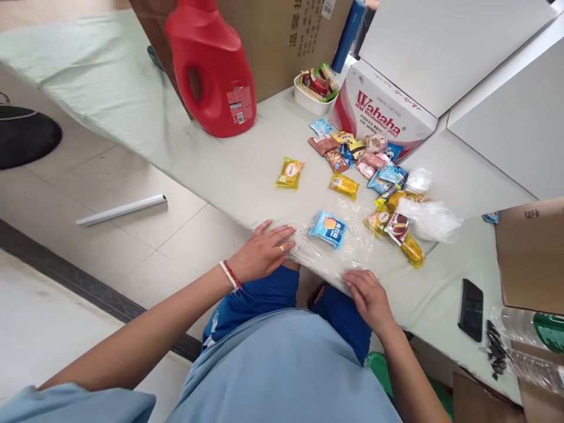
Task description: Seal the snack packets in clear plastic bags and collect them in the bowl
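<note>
Plastic bag (335, 249) clear, crinkled, flat on table; left hand (263, 254), right hand (369, 299) grip spread, pressing it.

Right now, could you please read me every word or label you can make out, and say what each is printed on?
"Wahaha": red letters on the white carton.
Chinese characters on the brown cardboard box: too blurred to read.
Label on the red detergent jug: too small to read.
Blue snack packet and the other snack wrappers: print too small.
</note>
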Motion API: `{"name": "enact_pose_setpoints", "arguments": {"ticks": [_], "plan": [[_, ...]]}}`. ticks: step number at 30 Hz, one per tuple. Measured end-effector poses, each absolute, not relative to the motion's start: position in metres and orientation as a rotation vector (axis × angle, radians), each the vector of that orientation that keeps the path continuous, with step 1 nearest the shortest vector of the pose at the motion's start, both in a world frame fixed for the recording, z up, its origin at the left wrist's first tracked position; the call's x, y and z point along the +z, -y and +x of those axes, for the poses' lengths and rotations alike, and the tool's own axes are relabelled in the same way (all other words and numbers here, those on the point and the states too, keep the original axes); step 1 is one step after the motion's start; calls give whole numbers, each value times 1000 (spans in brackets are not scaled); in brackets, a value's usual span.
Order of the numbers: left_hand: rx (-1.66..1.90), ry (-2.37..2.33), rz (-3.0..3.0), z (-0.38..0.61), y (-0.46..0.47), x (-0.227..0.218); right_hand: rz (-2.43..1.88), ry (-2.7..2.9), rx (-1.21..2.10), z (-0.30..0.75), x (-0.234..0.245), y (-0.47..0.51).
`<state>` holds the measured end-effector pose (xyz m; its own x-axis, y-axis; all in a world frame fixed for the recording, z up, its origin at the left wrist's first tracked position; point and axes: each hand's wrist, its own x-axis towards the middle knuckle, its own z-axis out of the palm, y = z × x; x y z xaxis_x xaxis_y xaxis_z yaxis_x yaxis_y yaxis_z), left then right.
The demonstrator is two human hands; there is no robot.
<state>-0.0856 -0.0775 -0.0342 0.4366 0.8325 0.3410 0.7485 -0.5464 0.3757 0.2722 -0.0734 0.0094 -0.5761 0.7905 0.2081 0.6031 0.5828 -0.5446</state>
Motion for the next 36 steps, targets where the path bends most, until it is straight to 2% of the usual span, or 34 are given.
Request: {"name": "enact_pose_setpoints", "arguments": {"ticks": [6,12,16,21,24,28,32,36], "plan": [[702,-1373,2301,-93,45,-14,-1250,2156,815,266,51,18],[826,-1401,2132,-86,7,9,-1426,1885,993,258,51,-28],[871,-1506,1963,-81,-13,14,-1575,1879,861,250,29,-57],[992,-1485,1657,-73,-20,7,-1787,2198,502,241,4,-75],[1071,-1425,1500,-68,-22,5,-1692,2330,263,237,8,-69],[1126,-1401,1337,-61,-27,8,-1365,2136,-64,225,32,-33],[1132,-1369,1293,-53,-29,14,-1129,2175,79,198,38,7],[1192,-1322,1234,-52,-33,17,-1101,2320,255,177,17,11]]}}
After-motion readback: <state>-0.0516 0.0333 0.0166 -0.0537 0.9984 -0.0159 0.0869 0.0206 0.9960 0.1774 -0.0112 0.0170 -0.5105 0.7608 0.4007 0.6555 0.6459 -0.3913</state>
